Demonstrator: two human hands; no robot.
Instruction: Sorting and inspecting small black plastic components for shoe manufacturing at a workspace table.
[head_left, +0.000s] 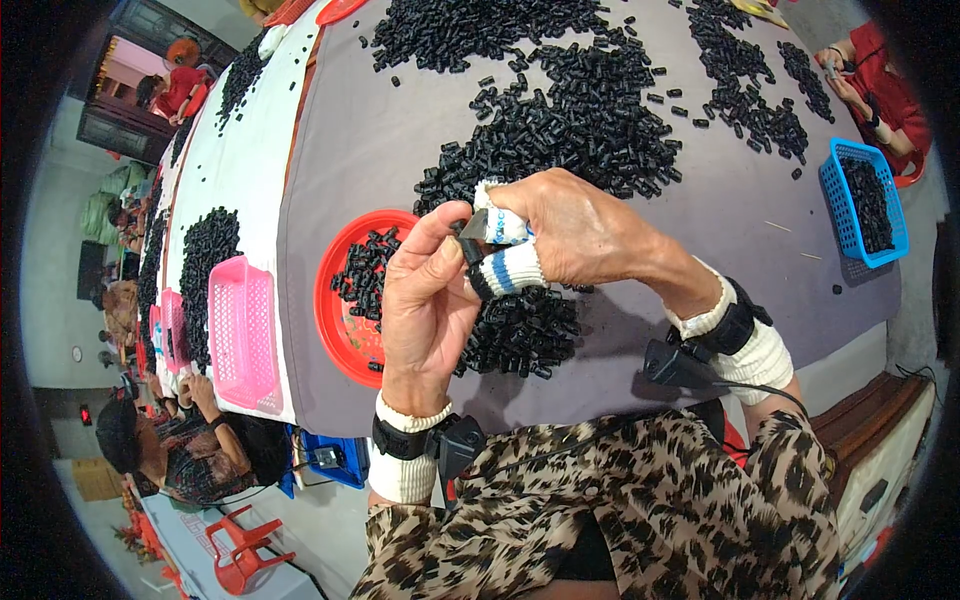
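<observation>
Just above the red tray, my left hand (pixel 425 300) pinches a small black plastic piece (pixel 468 248) between thumb and fingertips. My right hand (pixel 590 225) meets it from the right, its fingers curled and wrapped in white knitted covers (pixel 512 270) with blue stripes. A flat grey blade (pixel 476 224) pokes out of that grip against the black piece; its handle is hidden by the fingers. Below and behind both hands lie heaps of similar black pieces (pixel 520 335). The round red tray (pixel 330 335), partly behind my left hand, holds more of them.
A large pile of black pieces (pixel 580 120) spreads over the grey tablecloth (pixel 340 150). At the right stands a blue basket (pixel 833 190) with pieces inside, near a person in red (pixel 905 95). To the left are a pink basket (pixel 245 385) and another person (pixel 190 450).
</observation>
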